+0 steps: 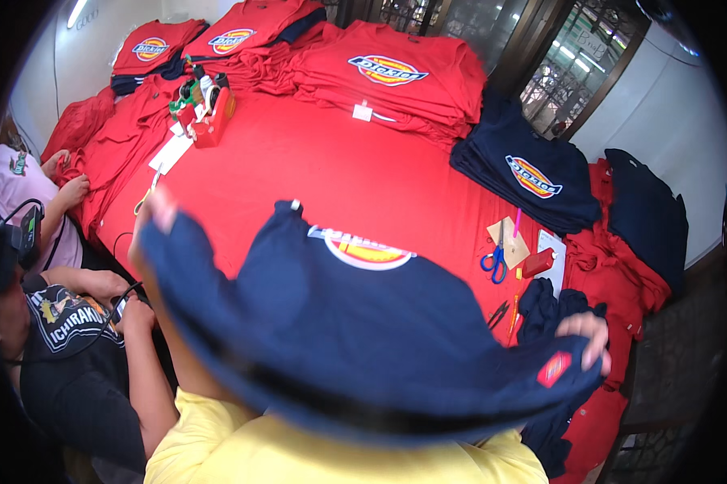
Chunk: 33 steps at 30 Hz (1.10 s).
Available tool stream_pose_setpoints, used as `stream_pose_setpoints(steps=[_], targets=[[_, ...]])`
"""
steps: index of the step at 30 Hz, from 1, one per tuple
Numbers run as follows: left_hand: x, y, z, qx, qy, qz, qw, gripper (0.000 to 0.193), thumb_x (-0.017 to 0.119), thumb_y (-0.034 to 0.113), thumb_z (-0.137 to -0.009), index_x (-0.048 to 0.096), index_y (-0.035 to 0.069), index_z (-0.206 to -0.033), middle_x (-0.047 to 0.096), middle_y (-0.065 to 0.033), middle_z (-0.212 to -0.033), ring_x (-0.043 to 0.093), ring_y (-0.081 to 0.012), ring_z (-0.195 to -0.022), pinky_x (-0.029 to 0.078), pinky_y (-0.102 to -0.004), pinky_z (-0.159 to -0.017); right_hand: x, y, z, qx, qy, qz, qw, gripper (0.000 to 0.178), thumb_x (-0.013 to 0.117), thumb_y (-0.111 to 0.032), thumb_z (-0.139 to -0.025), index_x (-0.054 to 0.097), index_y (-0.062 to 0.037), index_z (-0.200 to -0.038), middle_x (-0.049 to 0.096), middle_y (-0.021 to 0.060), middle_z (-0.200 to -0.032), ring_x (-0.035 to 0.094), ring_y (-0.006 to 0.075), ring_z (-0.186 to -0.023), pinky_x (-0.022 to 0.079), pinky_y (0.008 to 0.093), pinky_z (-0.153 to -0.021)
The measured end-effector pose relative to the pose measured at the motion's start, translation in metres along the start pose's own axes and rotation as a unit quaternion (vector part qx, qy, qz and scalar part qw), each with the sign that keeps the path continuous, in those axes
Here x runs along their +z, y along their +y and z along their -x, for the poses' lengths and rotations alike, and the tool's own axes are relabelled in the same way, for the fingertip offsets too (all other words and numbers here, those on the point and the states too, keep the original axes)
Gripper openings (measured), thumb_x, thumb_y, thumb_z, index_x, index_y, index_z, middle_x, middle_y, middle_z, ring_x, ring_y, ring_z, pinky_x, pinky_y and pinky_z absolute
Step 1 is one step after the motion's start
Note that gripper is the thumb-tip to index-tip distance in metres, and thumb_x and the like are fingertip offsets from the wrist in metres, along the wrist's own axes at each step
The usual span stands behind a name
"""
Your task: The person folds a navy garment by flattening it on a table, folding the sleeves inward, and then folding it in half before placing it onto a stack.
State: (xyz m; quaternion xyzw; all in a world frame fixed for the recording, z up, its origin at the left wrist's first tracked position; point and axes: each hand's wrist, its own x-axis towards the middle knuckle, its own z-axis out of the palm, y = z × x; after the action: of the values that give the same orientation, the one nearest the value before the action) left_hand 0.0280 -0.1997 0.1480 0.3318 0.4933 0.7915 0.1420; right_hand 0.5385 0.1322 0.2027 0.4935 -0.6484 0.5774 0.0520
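Observation:
A navy T-shirt (380,315) with a coloured chest print hangs stretched between my two hands above the table, its lower edge smeared by motion. At the far left, my left hand (163,211) is closed on one end of the cloth and is itself blurred. On the opposite side my right hand (587,335) pinches another edge, close to a small red label (553,369). The shirt covers the near part of the table.
Stacks of red shirts (388,73) and navy shirts (533,165) line the red-covered table (299,169). A red holder (213,121) carries tools. Blue-handled scissors (497,258) and black snips (498,315) lie at right. Two people (81,379) work at left.

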Motion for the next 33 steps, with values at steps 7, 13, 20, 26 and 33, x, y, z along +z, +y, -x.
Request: stream_pose_setpoints(steps=[7,13,20,26,33], targets=[[0.078,-0.053,-0.056,0.043,-0.171,-0.396,0.901,0.1,0.071,0.04,-0.077,0.011,0.011,-0.152,0.01,-0.0203,-0.157,0.01,-0.0323,-0.146,0.011,-0.0425,-0.116,-0.016,0.123,-0.014,0.402,0.52,0.42,0.625,0.066,0.066,-0.02,-0.085,0.037,-0.0008,-0.141,0.034,0.0149,-0.149,0.03,0.0267,-0.139,0.022,0.0374,-0.114],[0.038,-0.064,0.061,-0.09,-0.319,-0.445,0.832,0.033,0.076,0.019,-0.072,0.066,0.006,-0.1,0.061,-0.0134,-0.105,0.057,-0.0311,-0.101,0.043,-0.0397,-0.094,0.074,0.169,-0.02,0.516,0.406,0.373,0.655,0.04,0.063,-0.006,-0.078,0.064,-0.0103,-0.117,0.053,0.0113,-0.133,0.044,0.0306,-0.126,0.034,0.0408,-0.108],[0.055,-0.075,0.138,-0.207,-0.383,-0.499,0.749,0.046,0.079,0.024,-0.07,0.064,0.008,-0.11,0.06,-0.0154,-0.11,0.054,-0.0342,-0.106,0.045,-0.0394,-0.093,0.146,0.217,-0.026,0.576,0.256,0.481,0.609,0.052,0.056,0.005,-0.071,0.062,-0.016,-0.118,0.047,0.0083,-0.138,0.037,0.0329,-0.132,0.022,0.0544,-0.11],[0.056,-0.013,0.111,-0.273,-0.569,-0.372,0.68,0.031,0.072,0.032,-0.083,0.066,0.002,-0.086,0.06,-0.0102,-0.068,0.058,-0.016,-0.061,0.046,-0.0288,-0.06,0.109,0.193,-0.032,0.602,0.247,0.267,0.711,0.036,0.049,0.006,-0.072,0.065,-0.0069,-0.101,0.065,0.0097,-0.102,0.058,0.0283,-0.103,0.04,0.0398,-0.098],[0.07,-0.113,0.037,-0.345,-0.058,0.18,0.919,0.071,0.047,0.059,-0.092,0.049,-0.001,-0.132,0.042,-0.0154,-0.142,0.043,-0.0233,-0.128,0.037,-0.0367,-0.105,0.016,0.188,0.01,0.471,0.58,0.248,0.616,0.036,0.053,-0.031,-0.093,0.06,0.0042,-0.098,0.062,0.0071,-0.083,0.058,0.0142,-0.077,0.045,0.0299,-0.069]])
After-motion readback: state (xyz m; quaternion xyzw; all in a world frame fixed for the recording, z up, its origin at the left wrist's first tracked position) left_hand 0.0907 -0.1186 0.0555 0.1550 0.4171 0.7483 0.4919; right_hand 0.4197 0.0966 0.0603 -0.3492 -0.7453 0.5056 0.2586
